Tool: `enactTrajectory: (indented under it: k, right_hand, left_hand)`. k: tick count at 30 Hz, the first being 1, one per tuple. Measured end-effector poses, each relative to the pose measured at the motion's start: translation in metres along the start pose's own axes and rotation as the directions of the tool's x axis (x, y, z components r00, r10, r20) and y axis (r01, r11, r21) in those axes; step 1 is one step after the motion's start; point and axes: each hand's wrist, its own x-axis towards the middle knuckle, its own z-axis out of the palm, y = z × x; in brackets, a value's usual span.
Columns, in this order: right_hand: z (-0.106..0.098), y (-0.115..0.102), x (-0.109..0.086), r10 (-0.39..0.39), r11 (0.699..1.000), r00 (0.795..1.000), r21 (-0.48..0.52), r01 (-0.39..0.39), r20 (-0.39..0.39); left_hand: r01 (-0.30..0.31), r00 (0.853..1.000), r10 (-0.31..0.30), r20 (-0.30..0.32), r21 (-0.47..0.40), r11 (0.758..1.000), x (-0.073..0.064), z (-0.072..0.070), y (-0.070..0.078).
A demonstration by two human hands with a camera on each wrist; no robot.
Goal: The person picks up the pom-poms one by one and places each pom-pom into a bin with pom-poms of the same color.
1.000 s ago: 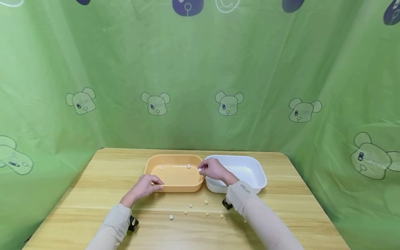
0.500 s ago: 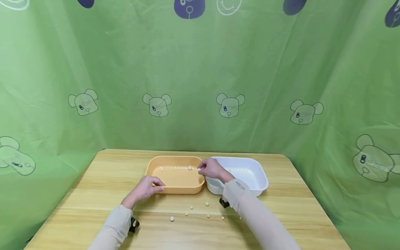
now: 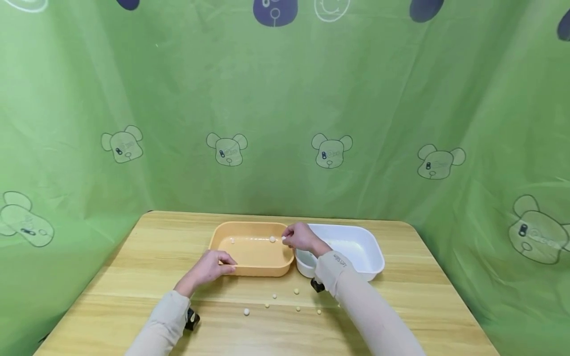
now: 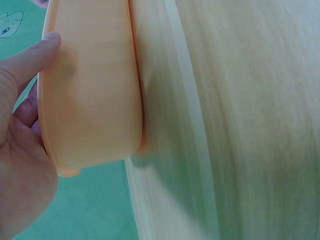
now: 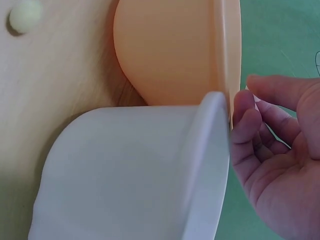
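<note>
My left hand grips the near rim of an orange plastic basin, its thumb on the outer wall in the left wrist view. Over that basin's right end, my right hand pinches a small white ball between thumb and fingertips. In the right wrist view the fingers mostly hide this ball. Inside the orange basin lie a white ball and a smaller pale one. A white basin stands close beside it on the right, partly under my right wrist.
Several small balls lie scattered on the wooden table in front of the basins, among them a white ball and a yellowish ball. A green printed curtain surrounds the table's back and sides.
The head view has shifted slightly. My right hand has edged a little left over the orange basin, still pinching the ball. The left hand keeps its hold on the rim.
</note>
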Motion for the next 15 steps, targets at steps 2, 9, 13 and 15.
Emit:
enactTrajectory:
  k: [2,9,13,15]
  right_hand:
    - [0.0002,0.0012,0.0014,0.007,1.000,1.000,0.005,-0.007,-0.007]
    - [-0.0010,0.0031,0.0015,-0.004,1.000,1.000,-0.008,0.004,-0.026]
    - [-0.0042,0.0018,-0.0005,-0.013,0.999,1.000,-0.037,0.012,-0.025]
    - [-0.0064,0.0008,-0.0019,-0.027,0.998,0.999,-0.054,0.026,-0.031]
  left_hand:
    - [-0.001,1.000,0.001,0.002,0.000,1.000,0.0005,0.0005,0.0001]
    - [-0.006,1.000,0.006,0.005,0.015,1.000,0.0008,0.0016,0.0004]
    - [-0.007,1.000,0.007,0.004,0.010,1.000,0.0004,0.0009,0.0008]
    - [-0.006,1.000,0.006,0.001,0.004,1.000,0.0001,0.0003,0.0010]
